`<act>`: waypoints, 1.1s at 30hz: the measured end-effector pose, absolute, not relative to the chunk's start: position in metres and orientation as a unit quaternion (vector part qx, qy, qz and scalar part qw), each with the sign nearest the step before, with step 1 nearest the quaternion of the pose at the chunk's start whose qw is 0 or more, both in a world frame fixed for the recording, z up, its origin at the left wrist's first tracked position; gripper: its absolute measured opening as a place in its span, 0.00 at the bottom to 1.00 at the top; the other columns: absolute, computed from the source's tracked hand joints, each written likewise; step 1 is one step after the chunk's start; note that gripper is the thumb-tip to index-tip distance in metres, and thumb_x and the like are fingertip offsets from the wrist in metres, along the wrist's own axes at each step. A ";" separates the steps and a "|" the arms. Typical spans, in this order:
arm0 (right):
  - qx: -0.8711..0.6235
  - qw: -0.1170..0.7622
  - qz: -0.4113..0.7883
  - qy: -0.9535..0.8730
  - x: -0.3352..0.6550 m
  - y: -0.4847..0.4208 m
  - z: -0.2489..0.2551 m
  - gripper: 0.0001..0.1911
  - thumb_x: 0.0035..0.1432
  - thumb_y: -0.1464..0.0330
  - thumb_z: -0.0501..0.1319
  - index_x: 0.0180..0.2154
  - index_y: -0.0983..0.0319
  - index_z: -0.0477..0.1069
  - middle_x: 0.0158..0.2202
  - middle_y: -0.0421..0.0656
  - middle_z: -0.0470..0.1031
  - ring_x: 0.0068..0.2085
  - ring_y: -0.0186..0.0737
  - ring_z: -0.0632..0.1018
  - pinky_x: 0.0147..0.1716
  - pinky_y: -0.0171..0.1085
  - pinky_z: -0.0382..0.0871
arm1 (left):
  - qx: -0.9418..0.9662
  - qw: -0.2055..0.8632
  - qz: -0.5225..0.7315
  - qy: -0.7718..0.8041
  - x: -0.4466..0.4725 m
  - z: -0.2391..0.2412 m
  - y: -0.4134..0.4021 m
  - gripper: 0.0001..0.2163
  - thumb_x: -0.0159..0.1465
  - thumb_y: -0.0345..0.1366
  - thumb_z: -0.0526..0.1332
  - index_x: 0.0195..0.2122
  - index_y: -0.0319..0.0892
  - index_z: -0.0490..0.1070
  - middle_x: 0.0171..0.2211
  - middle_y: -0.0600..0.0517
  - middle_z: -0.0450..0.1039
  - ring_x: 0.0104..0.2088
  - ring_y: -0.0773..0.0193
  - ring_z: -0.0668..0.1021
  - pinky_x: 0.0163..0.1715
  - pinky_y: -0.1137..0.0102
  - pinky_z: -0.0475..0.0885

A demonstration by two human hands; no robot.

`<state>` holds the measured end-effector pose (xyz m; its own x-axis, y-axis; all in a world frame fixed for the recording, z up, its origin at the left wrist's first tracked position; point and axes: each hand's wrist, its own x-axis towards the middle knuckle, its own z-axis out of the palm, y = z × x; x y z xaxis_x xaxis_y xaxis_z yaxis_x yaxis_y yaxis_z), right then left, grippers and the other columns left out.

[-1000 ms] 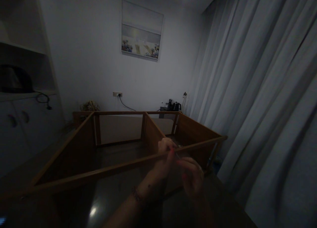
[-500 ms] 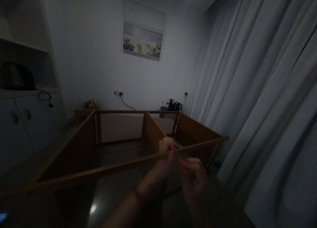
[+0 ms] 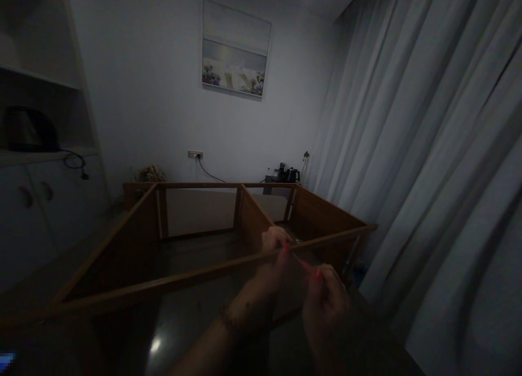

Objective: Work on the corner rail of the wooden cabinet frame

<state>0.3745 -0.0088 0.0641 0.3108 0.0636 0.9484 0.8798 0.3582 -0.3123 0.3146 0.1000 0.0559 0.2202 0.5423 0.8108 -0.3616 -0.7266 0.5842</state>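
Observation:
A brown wooden shelf frame (image 3: 228,264) with a divider board (image 3: 253,213) lies in front of me. My left hand (image 3: 276,245) is wrapped over its near rail where the divider meets it, fingers on the far side and thumb on the near side. Just right of it and lower, my right hand (image 3: 324,297) is closed in a pinch, index finger pointing toward the rail. A thin metal rod (image 3: 296,257) runs from its fingertips to the rail by my left thumb. Dim light and blur hide the rod's exact shape.
A grey curtain (image 3: 428,147) hangs along the right. White cabinets (image 3: 44,207) with a kettle (image 3: 30,128) stand at the left. Behind the frame are a wall socket (image 3: 195,154) with a cord and a black coffee pot (image 3: 292,174).
My right hand has shifted slightly right and turned, its index finger now stretched more toward the rail. The left hand keeps its place on the rail.

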 end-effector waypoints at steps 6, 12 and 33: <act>-0.501 0.700 -0.224 -0.457 0.374 -0.008 0.058 0.24 0.74 0.56 0.57 0.27 0.58 0.75 0.16 0.35 0.68 0.18 0.35 0.70 0.18 0.33 0.60 | 0.680 0.363 0.636 0.035 0.316 0.058 0.100 0.23 0.76 0.60 0.47 0.37 0.47 0.66 0.37 0.49 0.68 0.39 0.54 0.71 0.42 0.61 0.67; -0.506 0.760 -0.095 -0.396 0.377 -0.004 0.054 0.22 0.68 0.54 0.61 0.26 0.60 0.77 0.17 0.36 0.71 0.18 0.36 0.72 0.17 0.33 0.62 | 0.669 0.350 0.656 0.013 0.318 0.058 0.101 0.21 0.78 0.57 0.49 0.37 0.47 0.66 0.37 0.51 0.67 0.39 0.56 0.70 0.41 0.63 0.65; -0.450 0.634 -0.343 -0.527 0.396 -0.006 0.047 0.21 0.72 0.67 0.63 0.25 0.57 0.62 0.19 0.32 0.69 0.23 0.33 0.68 0.30 0.35 0.64 | 0.667 0.343 0.661 -0.027 0.317 0.055 0.104 0.15 0.80 0.49 0.50 0.40 0.47 0.67 0.39 0.52 0.70 0.41 0.58 0.71 0.43 0.65 0.66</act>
<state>0.3957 -0.0062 0.0474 0.2083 0.0395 0.9773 0.9098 0.3589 -0.2084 0.3165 0.1036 0.0554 0.1235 0.4179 0.9001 -0.4891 -0.7636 0.4216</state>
